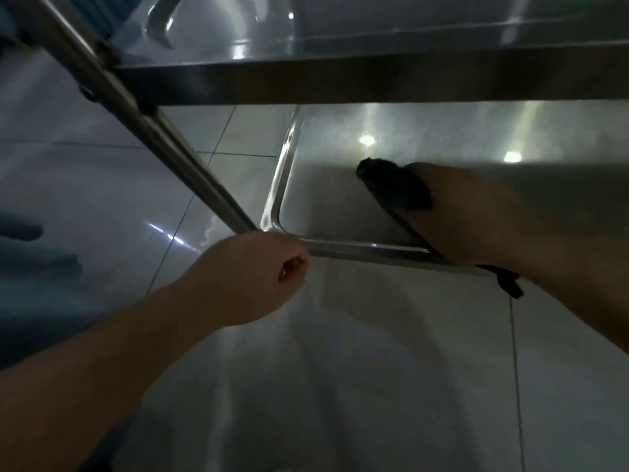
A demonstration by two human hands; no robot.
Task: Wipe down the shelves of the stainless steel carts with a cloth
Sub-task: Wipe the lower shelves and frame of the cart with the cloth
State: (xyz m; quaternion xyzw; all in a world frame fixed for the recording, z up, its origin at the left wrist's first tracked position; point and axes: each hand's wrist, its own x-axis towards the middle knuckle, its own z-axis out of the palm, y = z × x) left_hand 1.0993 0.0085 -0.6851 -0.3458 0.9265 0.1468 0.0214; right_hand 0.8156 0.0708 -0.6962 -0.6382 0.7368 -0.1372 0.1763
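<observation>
Under the upper shelf [374,76] of the steel cart [190,172], the lower shelf [425,131] takes up most of the view, shiny with a couple of light glints, sitting over a pale tiled floor [102,172]. Right hand [476,212] is reaching in over the front rim with a dark cloth [394,189] pressed flat on that lower shelf; fingers are hidden under it, so can't tell how they're gripping. Left hand [258,270] is curled into a fist at the near-left corner, by the leg.
</observation>
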